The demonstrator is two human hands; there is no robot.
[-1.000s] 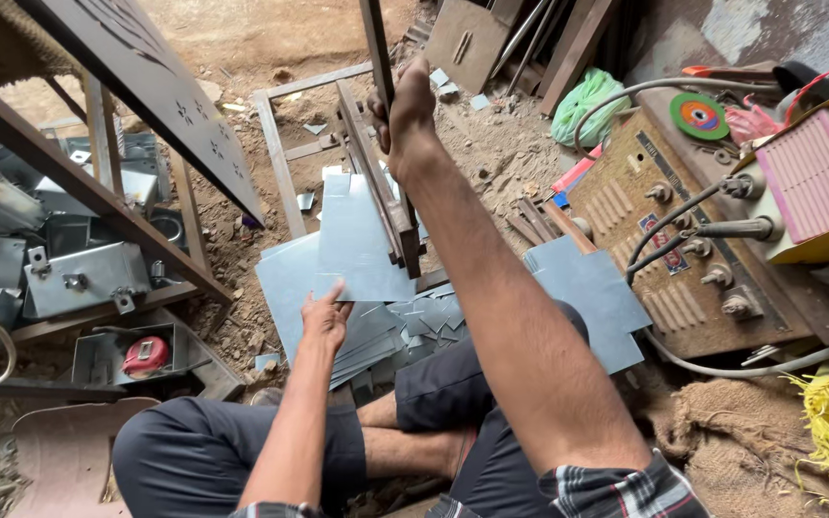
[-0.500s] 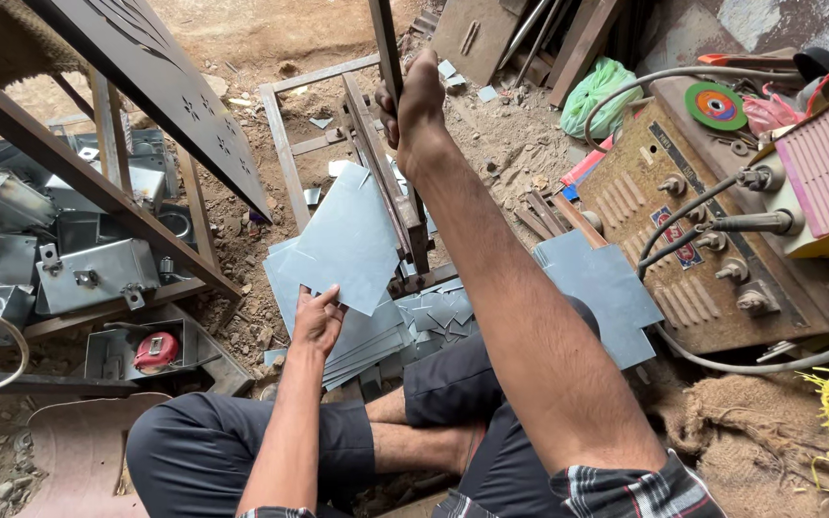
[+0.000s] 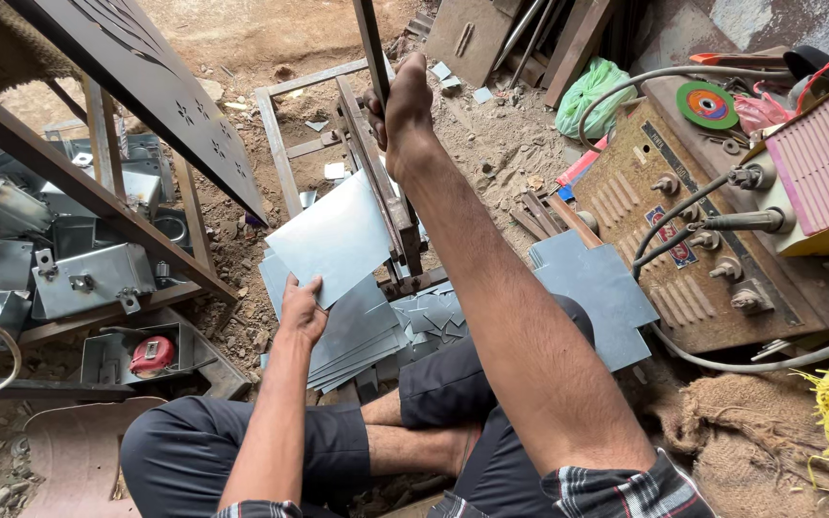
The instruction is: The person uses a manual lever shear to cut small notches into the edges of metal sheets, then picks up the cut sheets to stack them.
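Gripping the shear's long lever [image 3: 372, 43] in my clenched right hand [image 3: 402, 101], I pinch a grey metal sheet [image 3: 338, 235] by its lower corner with my left hand [image 3: 301, 309], its edge fed to the blade [image 3: 376, 173]. Held flat and square, it should cut clean. An open metal box [image 3: 112, 357] at left holds a red tape measure [image 3: 151, 355].

Out to the right sat a brown welding machine [image 3: 693, 240] with a green grinding disc [image 3: 707, 104] on top. Far left, grey metal boxes [image 3: 79, 278] and a red tape measure [image 3: 151, 355] lay about.
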